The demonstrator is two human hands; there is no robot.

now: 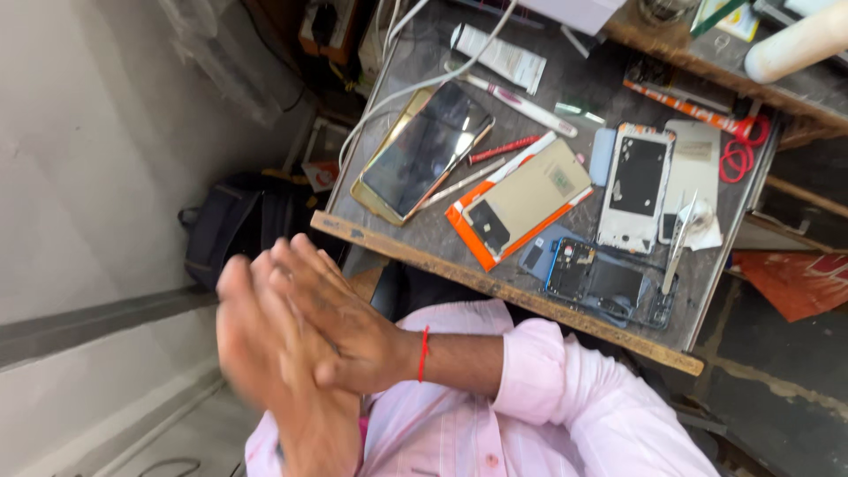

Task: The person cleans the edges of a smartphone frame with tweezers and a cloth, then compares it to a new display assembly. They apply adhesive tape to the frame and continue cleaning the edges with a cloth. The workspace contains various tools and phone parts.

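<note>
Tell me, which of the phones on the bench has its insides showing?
The blue-framed phone at the bench's near edge: its back is off, showing dark circuit parts. The big phone lies screen up, and the white one shows a dark panel.

Phone repair workshop: opened phone [608, 283] (tweezers [682, 237] beside) on workbench [495, 284].

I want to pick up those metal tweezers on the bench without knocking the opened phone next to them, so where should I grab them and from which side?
Judging by their pose, take the tweezers at the upper, joined end, which rests on the white cloth scrap. Come from above, pinching across the two flat arms. Their thin tips point down toward the opened phone, so the upper end looks like the safer hold.
</note>
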